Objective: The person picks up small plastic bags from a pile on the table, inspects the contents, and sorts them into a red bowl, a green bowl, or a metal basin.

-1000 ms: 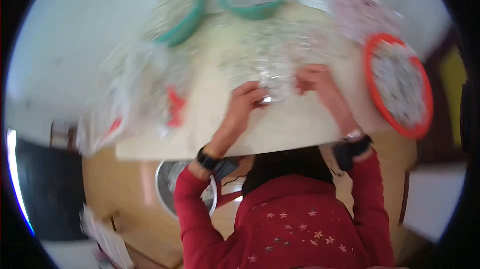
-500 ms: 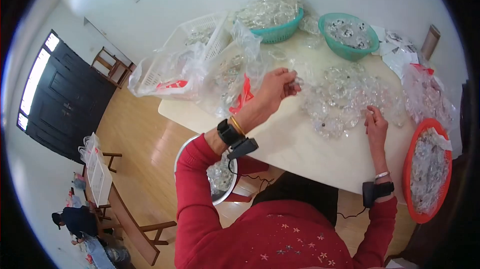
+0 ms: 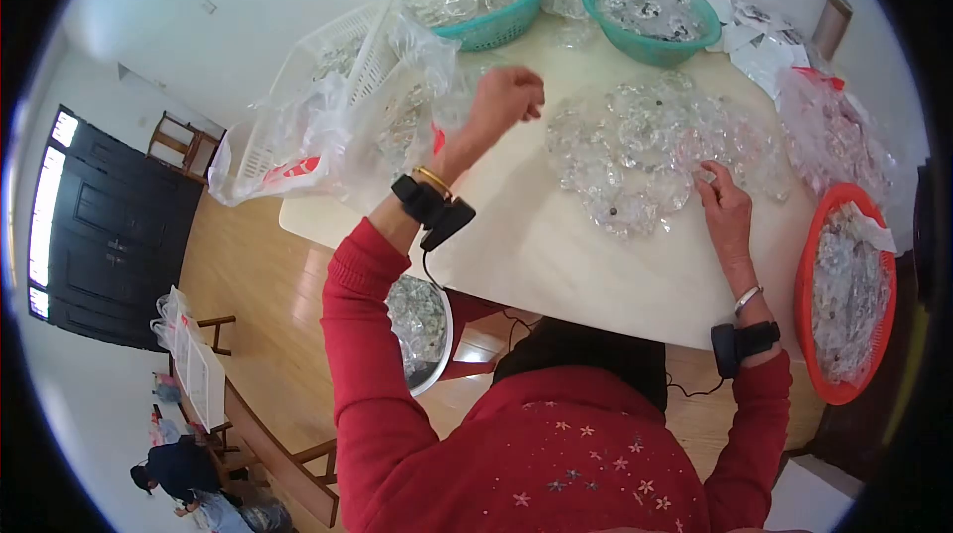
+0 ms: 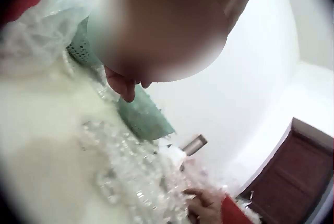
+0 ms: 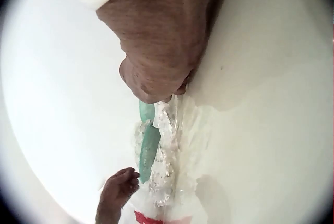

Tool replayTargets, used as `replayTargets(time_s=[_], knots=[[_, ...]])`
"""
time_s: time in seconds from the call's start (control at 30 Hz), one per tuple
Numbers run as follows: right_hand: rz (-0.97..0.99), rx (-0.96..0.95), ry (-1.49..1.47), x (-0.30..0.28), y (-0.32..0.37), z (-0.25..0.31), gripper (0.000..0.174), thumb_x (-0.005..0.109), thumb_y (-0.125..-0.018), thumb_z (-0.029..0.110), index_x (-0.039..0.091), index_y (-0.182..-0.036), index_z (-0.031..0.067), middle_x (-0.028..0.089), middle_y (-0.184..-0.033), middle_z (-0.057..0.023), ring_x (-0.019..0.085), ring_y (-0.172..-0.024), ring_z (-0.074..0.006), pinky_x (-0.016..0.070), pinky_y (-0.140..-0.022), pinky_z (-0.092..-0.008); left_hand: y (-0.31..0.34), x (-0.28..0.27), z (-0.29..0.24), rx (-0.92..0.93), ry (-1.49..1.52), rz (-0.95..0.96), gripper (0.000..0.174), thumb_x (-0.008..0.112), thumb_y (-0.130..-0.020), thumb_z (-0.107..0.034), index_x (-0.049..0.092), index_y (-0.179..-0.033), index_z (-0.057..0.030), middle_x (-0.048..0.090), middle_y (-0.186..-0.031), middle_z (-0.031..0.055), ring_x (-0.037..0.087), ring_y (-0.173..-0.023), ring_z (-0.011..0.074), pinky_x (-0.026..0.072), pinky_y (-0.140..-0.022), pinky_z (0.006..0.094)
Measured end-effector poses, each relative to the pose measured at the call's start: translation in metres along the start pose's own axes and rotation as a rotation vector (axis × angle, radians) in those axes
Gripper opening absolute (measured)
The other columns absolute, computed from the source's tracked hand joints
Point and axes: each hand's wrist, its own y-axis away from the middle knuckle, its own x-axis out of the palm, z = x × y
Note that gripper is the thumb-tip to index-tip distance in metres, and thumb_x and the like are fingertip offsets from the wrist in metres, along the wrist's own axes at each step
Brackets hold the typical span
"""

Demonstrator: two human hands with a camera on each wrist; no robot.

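Observation:
My left hand (image 3: 508,101) is raised over the table's left part, fingers loosely bent, with nothing visible in them. Beyond it stands a green basket (image 3: 496,29) heaped with clear plastic pieces. In the left wrist view a blurred patch covers much of this hand, and its fingertips (image 4: 125,89) show below. My right hand (image 3: 728,215) is at the right edge of a loose pile of clear, shiny plastic pieces (image 3: 625,156). Its index finger and thumb reach toward the pile, slightly apart. In the right wrist view the back of the hand (image 5: 162,52) hides most of its fingers.
A green bowl (image 3: 650,52) of clear pieces stands behind the pile. An orange-red basket (image 3: 806,334) is at the right, beside a pinkish bag (image 3: 829,126). Plastic bags (image 3: 372,146) and a white crate (image 3: 298,66) fill the left end. A metal basin (image 3: 434,374) stands below the table edge.
The view has swung left from the blurred earlier frame. My left hand has left the pile and moved up and left; the clear piece in its fingers half a second ago no longer shows.

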Motion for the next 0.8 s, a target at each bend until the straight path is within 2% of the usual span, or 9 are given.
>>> replayTargets(time_s=[0.07, 0.1, 0.2, 0.23, 0.37, 0.47, 0.63, 0.73, 0.8], knots=[[0.003, 0.017, -0.019, 0.000, 0.000, 0.001, 0.026, 0.062, -0.081, 0.011, 0.057, -0.106, 0.0094, 0.053, -0.059, -0.0115, 0.053, -0.052, -0.0221, 0.0430, -0.052, -0.0320, -0.002, 0.004, 0.029, 0.013, -0.397, 0.036, 0.018, 0.053, -0.079, -0.001, 0.057, -0.094, 0.0049, 0.063, -0.088, 0.0160, 0.062, -0.077, 0.0203, 0.0504, -0.066, 0.0331], [0.003, 0.026, -0.028, 0.001, -0.001, 0.001, 0.026, 0.062, -0.081, 0.011, 0.057, -0.106, 0.0095, 0.052, -0.059, -0.0116, 0.053, -0.052, -0.0221, 0.0429, -0.052, -0.0319, -0.008, 0.004, 0.042, 0.017, -0.395, 0.035, 0.018, 0.053, -0.079, -0.001, 0.057, -0.094, 0.0049, 0.063, -0.088, 0.0160, 0.062, -0.077, 0.0203, 0.0504, -0.066, 0.0331], [-0.002, 0.019, -0.025, 0.002, 0.001, 0.000, 0.026, 0.061, -0.082, 0.010, 0.057, -0.107, 0.0091, 0.049, -0.057, -0.0077, 0.050, -0.050, -0.0161, 0.0415, -0.052, -0.0284, -0.035, 0.007, 0.076, 0.523, -1.060, -0.326, 0.016, 0.049, -0.076, -0.001, 0.057, -0.089, 0.0035, 0.064, -0.087, 0.0160, 0.062, -0.084, 0.0264, 0.0493, -0.067, 0.0394], [-0.007, 0.014, -0.023, 0.001, 0.001, -0.001, 0.026, 0.060, -0.082, 0.010, 0.057, -0.108, 0.0090, 0.047, -0.055, -0.0058, 0.048, -0.050, -0.0131, 0.0408, -0.051, -0.0267, -0.041, 0.008, 0.076, 0.533, -1.052, -0.323, 0.016, 0.049, -0.076, -0.001, 0.057, -0.089, 0.0035, 0.064, -0.087, 0.0160, 0.062, -0.084, 0.0264, 0.0493, -0.067, 0.0394], [-0.012, 0.012, 0.001, 0.001, 0.000, -0.003, 0.025, 0.060, -0.082, 0.010, 0.057, -0.106, 0.0084, 0.047, -0.055, -0.0054, 0.048, -0.049, -0.0131, 0.0407, -0.051, -0.0270, -0.069, -0.002, 0.082, 0.767, -1.501, -0.571, 0.019, 0.052, -0.076, -0.007, 0.059, -0.091, 0.0010, 0.064, -0.080, 0.0162, 0.060, -0.082, 0.0369, 0.0497, -0.064, 0.0422], [-0.017, 0.029, -0.009, 0.002, -0.002, 0.000, 0.024, 0.060, -0.081, 0.009, 0.057, -0.106, 0.0081, 0.047, -0.055, -0.0054, 0.047, -0.048, -0.0135, 0.0406, -0.051, -0.0272, -0.087, -0.010, 0.091, 0.363, -1.434, -0.288, 0.021, 0.051, -0.078, -0.012, 0.056, -0.095, -0.0001, 0.064, -0.078, 0.0147, 0.061, -0.078, 0.0348, 0.0496, -0.062, 0.0422], [-0.026, 0.015, 0.007, 0.001, -0.002, 0.002, 0.024, 0.061, -0.081, 0.008, 0.057, -0.104, 0.0076, 0.046, -0.055, -0.0060, 0.046, -0.048, -0.0145, 0.0405, -0.051, -0.0278, -0.076, -0.003, 0.057, 0.299, -0.971, -0.430, 0.014, 0.052, -0.082, -0.012, 0.058, -0.090, -0.0025, 0.063, -0.074, 0.0097, 0.061, -0.069, 0.0236, 0.0502, -0.060, 0.0358], [-0.012, 0.041, 0.005, 0.000, -0.002, 0.005, 0.025, 0.061, -0.081, 0.008, 0.057, -0.105, 0.0092, 0.048, -0.057, -0.0098, 0.049, -0.049, -0.0205, 0.0415, -0.051, -0.0310, -0.061, 0.003, 0.038, 0.087, 0.326, -0.121, 0.012, 0.049, -0.089, -0.015, 0.058, -0.088, -0.0067, 0.065, -0.078, 0.0060, 0.060, -0.068, 0.0148, 0.0490, -0.063, 0.0286], [-0.004, 0.047, 0.001, 0.001, -0.001, 0.005, 0.025, 0.061, -0.081, 0.008, 0.056, -0.105, 0.0101, 0.049, -0.058, -0.0117, 0.050, -0.049, -0.0235, 0.0420, -0.051, -0.0325, -0.051, 0.007, 0.033, 0.079, 0.342, -0.082, 0.013, 0.050, -0.090, -0.016, 0.058, -0.088, -0.0069, 0.065, -0.079, 0.0058, 0.060, -0.069, 0.0131, 0.0486, -0.063, 0.0271]])
